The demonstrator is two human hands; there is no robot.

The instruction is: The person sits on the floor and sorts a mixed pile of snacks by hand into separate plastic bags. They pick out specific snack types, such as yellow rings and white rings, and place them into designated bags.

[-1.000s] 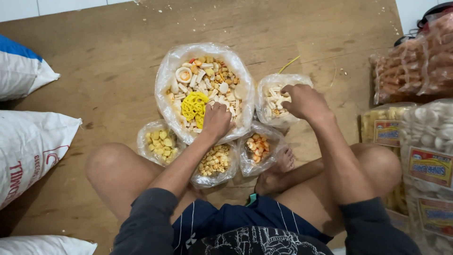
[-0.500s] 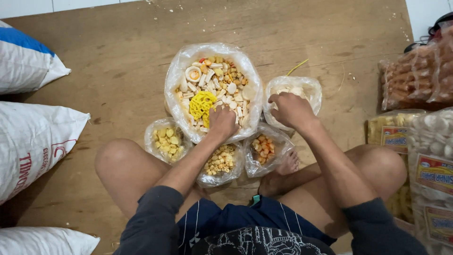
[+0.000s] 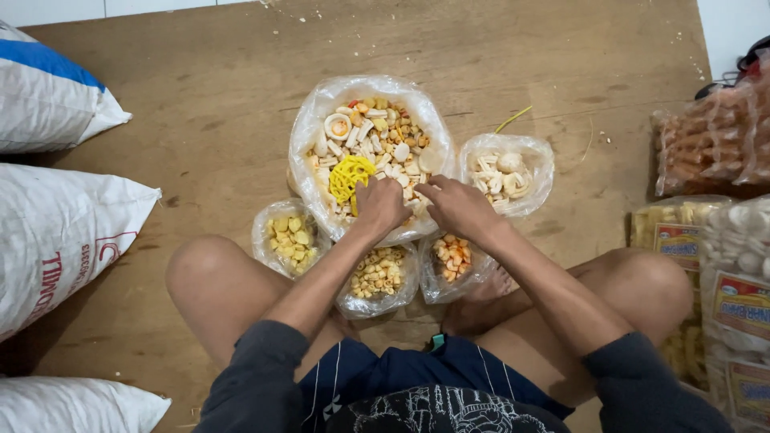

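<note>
The person sits cross-legged on the wooden floor (image 3: 200, 120), both hands down in the big clear plastic bag of mixed crackers (image 3: 373, 96) that stands open in front of the knees. The left hand (image 3: 379, 204) rests on the near side of the heap, its fingers curled shut over a few pieces beside a yellow net-shaped cracker (image 3: 350, 175). The right hand (image 3: 455, 205) lies at the bag's near right rim, fingers bent and pinched on the crackers there; what exactly is pinched cannot be made out.

Four smaller open bags ring the big one: yellow chunks (image 3: 290, 237) to the left, small curled pieces (image 3: 378, 273) and orange-and-white bits (image 3: 453, 256) just below the hands, and pale white shapes (image 3: 504, 172) to the right, touching the big bag.

The work in hand looks like picking through the mix and sorting it by kind. A sensible next move would call for lifting each handful clear and matching it to the right small bag without spilling over the soft rims.

White sacks (image 3: 64, 224) lie to the left, sealed snack packs (image 3: 714, 144) to the right.
</note>
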